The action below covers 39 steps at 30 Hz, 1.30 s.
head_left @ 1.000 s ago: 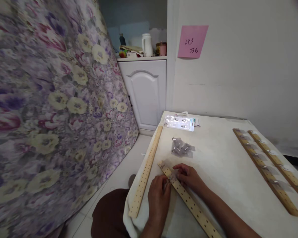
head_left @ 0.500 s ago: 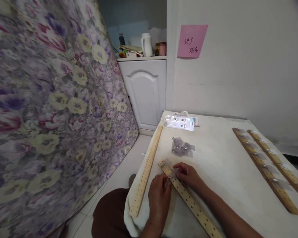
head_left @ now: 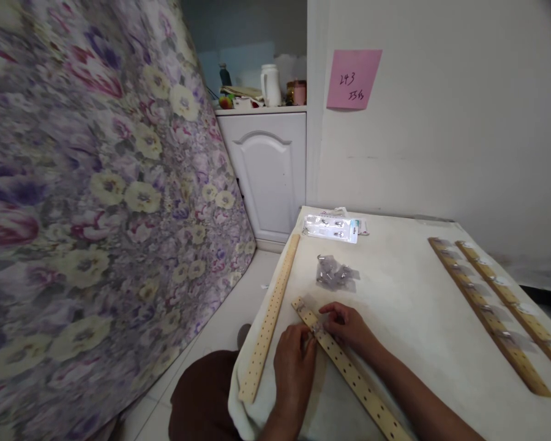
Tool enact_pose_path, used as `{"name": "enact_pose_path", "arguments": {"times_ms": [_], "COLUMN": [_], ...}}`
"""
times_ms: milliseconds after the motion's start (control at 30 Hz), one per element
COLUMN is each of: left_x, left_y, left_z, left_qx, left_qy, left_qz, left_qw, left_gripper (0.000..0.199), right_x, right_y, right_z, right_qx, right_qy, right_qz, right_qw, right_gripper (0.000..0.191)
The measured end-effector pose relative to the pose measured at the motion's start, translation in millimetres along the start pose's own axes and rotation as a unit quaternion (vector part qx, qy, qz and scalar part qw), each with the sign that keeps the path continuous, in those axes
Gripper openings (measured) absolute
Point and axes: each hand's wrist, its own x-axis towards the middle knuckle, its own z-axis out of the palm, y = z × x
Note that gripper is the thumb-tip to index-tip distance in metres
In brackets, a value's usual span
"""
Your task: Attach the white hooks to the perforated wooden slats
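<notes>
A pale wooden strip with rows of holes (head_left: 362, 386) lies slantwise on the table between my hands. Near its upper end sit metal hooks on clear plastic backings, one of them, a clear-backed hook (head_left: 319, 329), right between my fingers. My left hand (head_left: 296, 367) is closed at the strip's left edge, thumb and forefinger pinched by this hook. From the right, my right hand (head_left: 349, 326) reaches the same spot with curled fingers, its fingertips at the hook's clear backing. Exactly what the fingertips grip is small and partly hidden.
A pile of clear-backed hooks (head_left: 335, 274) lies beyond my hands, with a blister pack (head_left: 330, 228) behind it. Another perforated strip (head_left: 270, 318) runs along the table's left edge. Two brown strips with hooks (head_left: 491, 315) lie at right. A floral curtain (head_left: 119, 214) hangs at left.
The view has shifted very slightly. Both hands stay at the same place on the strip, with hardly any visible movement.
</notes>
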Motion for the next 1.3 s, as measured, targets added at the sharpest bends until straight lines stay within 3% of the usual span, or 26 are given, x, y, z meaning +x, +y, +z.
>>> {"name": "enact_pose_path", "arguments": {"times_ms": [367, 1300], "left_x": [0.6, 1.8], "left_y": [-4.1, -2.4], "left_z": [1.4, -0.9], "left_qx": [-0.002, 0.001], "left_qy": [-0.001, -0.008], "left_qz": [-0.006, 0.004], "left_qw": [1.0, 1.0], "left_gripper": [0.015, 0.012], "right_x": [1.1, -2.0], "right_y": [-2.3, -4.9], "right_z": [1.5, 1.2], "right_qx": [-0.03, -0.055], "right_qy": [0.013, 0.013], "right_qz": [-0.003, -0.014], "right_qw": [0.999, 0.998], "right_gripper": [0.027, 0.027]}}
